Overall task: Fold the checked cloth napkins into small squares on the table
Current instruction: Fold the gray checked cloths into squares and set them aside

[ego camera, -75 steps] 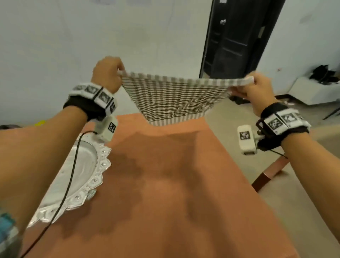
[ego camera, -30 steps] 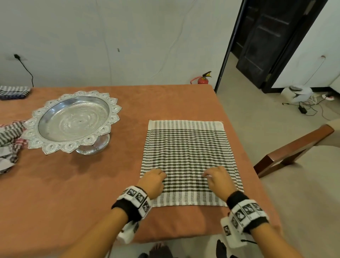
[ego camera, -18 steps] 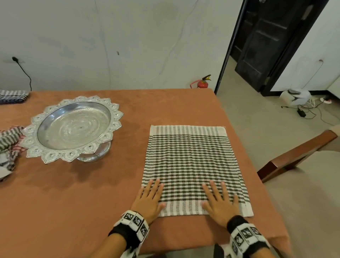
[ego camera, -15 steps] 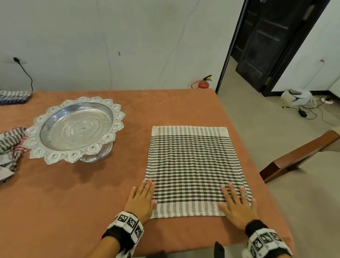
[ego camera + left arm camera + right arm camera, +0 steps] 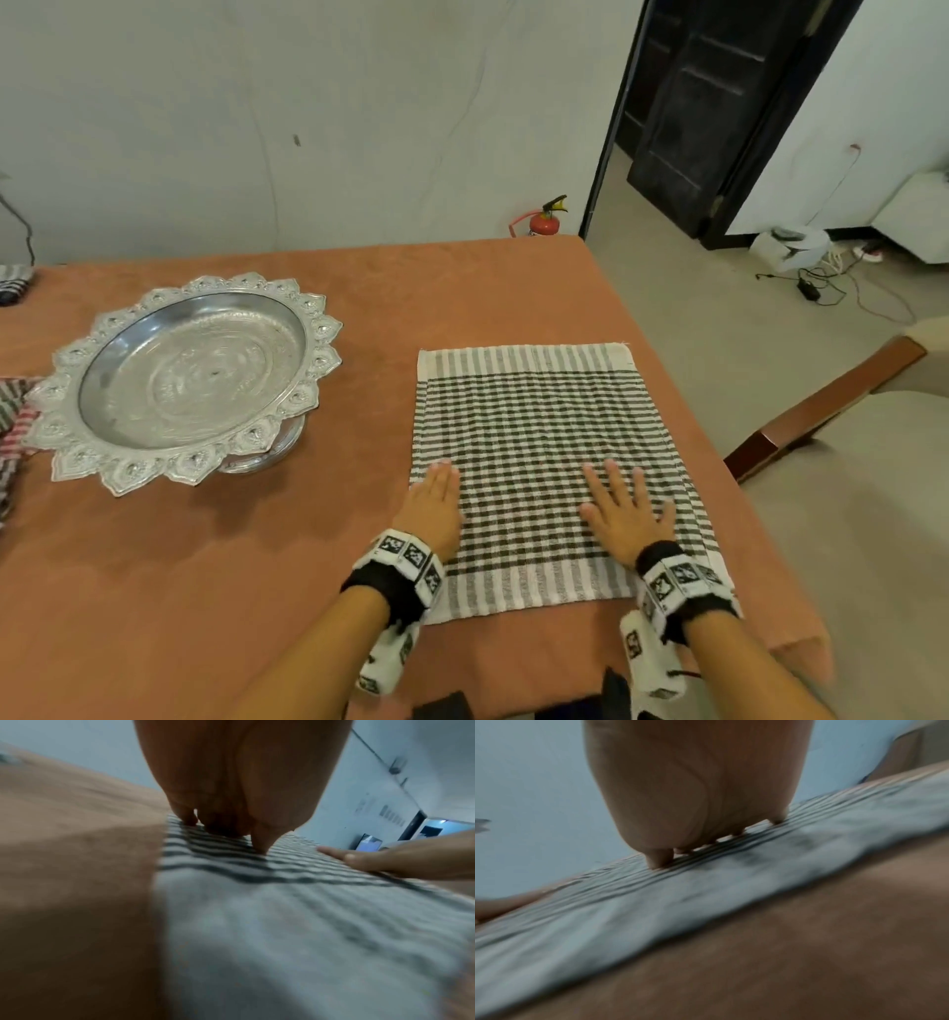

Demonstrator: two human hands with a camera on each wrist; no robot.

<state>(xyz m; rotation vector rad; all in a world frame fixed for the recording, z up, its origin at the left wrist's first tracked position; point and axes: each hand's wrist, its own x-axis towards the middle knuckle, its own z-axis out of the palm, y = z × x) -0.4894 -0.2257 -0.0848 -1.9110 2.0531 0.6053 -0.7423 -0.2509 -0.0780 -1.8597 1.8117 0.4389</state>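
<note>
Napkin: the checked napkin [image 5: 539, 462] lies spread flat on the right part of the table [image 5: 205, 591], its right side close to the table's right border and its near striped band close to the near border.
Left hand: the left hand [image 5: 434, 506] lies flat, fingers straight and together, on the napkin's left margin; the left wrist view shows its fingertips [image 5: 262, 843] touching the cloth.
Right hand: the right hand [image 5: 624, 511] lies flat with fingers spread, pressing the near right part of the napkin; nothing is pinched by either hand.
Other things: a silver pedestal tray [image 5: 179, 375] stands to the left, well apart from the napkin; crumpled striped cloths [image 5: 10, 431] lie at the far left border of the view.
Step, judged: smoothing before the first fold; no fold shows yet.
Risk 1: the napkin sits near the table's right and near borders, so a hard outward stroke could drag it over the rim.
Risk 2: uneven pressure from the two hands could bunch the cloth or skew it, leaving the later fold misaligned.
Change from half a second ago: the right hand has moved leftward and farther onto the checks from the near right corner; the left hand has advanced slightly along the left margin; the napkin lies as it did.
</note>
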